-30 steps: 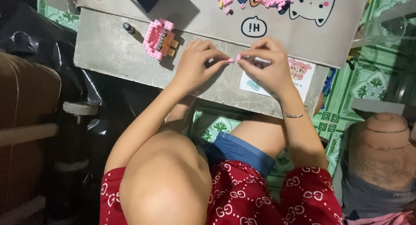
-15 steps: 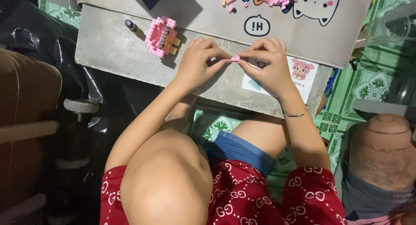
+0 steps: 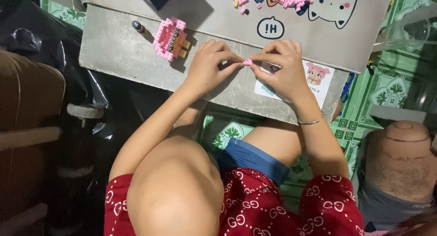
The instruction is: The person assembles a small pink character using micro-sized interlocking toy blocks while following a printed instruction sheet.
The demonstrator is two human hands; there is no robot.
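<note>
Two hands meet over the grey bench: left hand and right hand pinch one tiny pink brick piece between fingertips. Best kept low, pressed squarely. The bench's near edge is close; open room lies left, toward the half-built pink block model.

Both hands have drawn slightly closer around the pink brick.
</note>
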